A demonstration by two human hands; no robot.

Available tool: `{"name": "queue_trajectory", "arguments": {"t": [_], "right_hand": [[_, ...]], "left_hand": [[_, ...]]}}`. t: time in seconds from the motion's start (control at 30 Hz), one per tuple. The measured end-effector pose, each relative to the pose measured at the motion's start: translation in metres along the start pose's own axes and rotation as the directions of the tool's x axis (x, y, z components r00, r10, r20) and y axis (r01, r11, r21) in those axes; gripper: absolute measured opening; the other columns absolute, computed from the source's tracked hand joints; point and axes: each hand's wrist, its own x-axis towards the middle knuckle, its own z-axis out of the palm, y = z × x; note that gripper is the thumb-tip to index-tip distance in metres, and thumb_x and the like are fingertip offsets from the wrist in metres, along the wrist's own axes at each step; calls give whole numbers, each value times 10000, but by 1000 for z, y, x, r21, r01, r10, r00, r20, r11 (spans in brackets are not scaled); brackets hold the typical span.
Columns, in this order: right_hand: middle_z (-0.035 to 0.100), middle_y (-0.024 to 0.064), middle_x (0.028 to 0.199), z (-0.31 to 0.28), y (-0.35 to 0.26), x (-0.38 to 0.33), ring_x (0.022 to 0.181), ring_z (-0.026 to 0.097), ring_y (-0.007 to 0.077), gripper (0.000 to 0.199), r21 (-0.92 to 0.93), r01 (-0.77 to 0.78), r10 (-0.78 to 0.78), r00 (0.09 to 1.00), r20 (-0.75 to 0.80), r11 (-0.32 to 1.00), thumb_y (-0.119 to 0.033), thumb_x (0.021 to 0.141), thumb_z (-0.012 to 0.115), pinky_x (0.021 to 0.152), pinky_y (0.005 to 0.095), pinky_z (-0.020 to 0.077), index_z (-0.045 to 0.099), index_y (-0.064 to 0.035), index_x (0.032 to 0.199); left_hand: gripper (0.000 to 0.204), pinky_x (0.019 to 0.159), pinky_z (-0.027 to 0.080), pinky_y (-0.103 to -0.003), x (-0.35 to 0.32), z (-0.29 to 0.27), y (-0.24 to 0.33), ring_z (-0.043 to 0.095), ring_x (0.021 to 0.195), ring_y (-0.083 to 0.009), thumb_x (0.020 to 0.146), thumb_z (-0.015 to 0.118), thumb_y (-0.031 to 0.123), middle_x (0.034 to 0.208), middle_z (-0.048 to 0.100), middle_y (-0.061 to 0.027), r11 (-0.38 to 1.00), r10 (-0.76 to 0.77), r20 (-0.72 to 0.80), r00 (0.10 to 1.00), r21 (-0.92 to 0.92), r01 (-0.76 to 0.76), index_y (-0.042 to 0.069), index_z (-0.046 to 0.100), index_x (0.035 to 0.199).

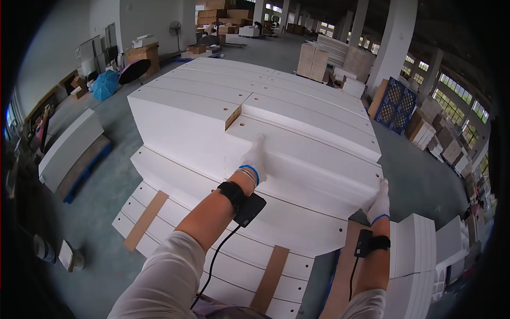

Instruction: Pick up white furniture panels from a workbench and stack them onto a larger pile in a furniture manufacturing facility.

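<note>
A long white panel (305, 146) with small dark holes near its ends lies on a stepped stack of similar white panels (186, 133). My left hand (255, 155), in a white glove, is at its near edge toward the left end, one digit reaching over the top. The other fingers of that hand are hard to make out against the white. My right hand (378, 202), gloved too, grips the panel's right end, with the thumb up at the corner and the fingers partly hidden. A brown edge (232, 118) shows beside the panel's left end.
Brown strips (147, 220) lie across the lower panels in front of me. More white panels stand at the right (414, 250) and on a blue pallet (87, 167) at the left. Farther off are a blue umbrella (105, 85), a pillar (393, 42) and stacked boards (312, 63).
</note>
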Motion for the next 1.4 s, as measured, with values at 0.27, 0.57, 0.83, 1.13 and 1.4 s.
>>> {"name": "queue_trajectory", "arguments": {"t": [0.27, 0.57, 0.83, 1.13, 1.4], "right_hand": [[617, 88, 1231, 15, 7, 0, 1081, 604, 244, 704, 104, 150, -142, 986, -85, 983, -591, 870, 636, 904, 360, 497, 571, -36, 1298], [592, 109, 1291, 33, 13, 19, 1160, 566, 268, 746, 213, 320, -278, 939, -203, 923, -602, 899, 598, 1000, 348, 446, 546, 5, 1330], [574, 134, 1304, -1, 13, 22, 1165, 554, 235, 822, 97, 183, -159, 964, -214, 978, -673, 888, 554, 982, 342, 454, 548, 26, 1320], [590, 160, 1288, -46, 45, 70, 1129, 572, 294, 970, -164, 134, -149, 985, -84, 977, -774, 898, 342, 1000, 377, 426, 467, 41, 1408], [557, 151, 1323, -27, 36, 18, 1193, 556, 275, 670, -811, 185, -330, 944, -10, 554, -468, 1024, 327, 1030, 366, 421, 365, 28, 1472]], "left_hand": [[1243, 1187, 268, -420, -37, 4, 51, 330, 1420, -327, 615, 924, 364, 1552, 304, -203, 650, 242, 41, 969, 735, -193, 84, 154, 1550], [919, 1175, 113, -613, -17, 14, 71, 198, 1475, -358, 882, 436, 730, 1636, 176, -135, 714, -327, 152, 933, -606, 349, 176, 190, 1574], [1195, 1202, 189, -419, -6, -3, 45, 236, 1449, -292, 681, 748, 644, 1589, 262, -134, 952, -18, 193, 981, -297, 76, 108, 147, 1563], [1119, 1200, 260, -351, -25, -15, 19, 340, 1403, -214, 712, 871, 376, 1526, 386, -115, 835, 400, 203, 894, 322, -447, 45, 198, 1542], [796, 1134, 346, -343, -40, -17, 7, 432, 1326, -218, 912, 683, 414, 1485, 433, -113, 997, 41, 175, 984, -73, -29, 34, 321, 1510]]}}
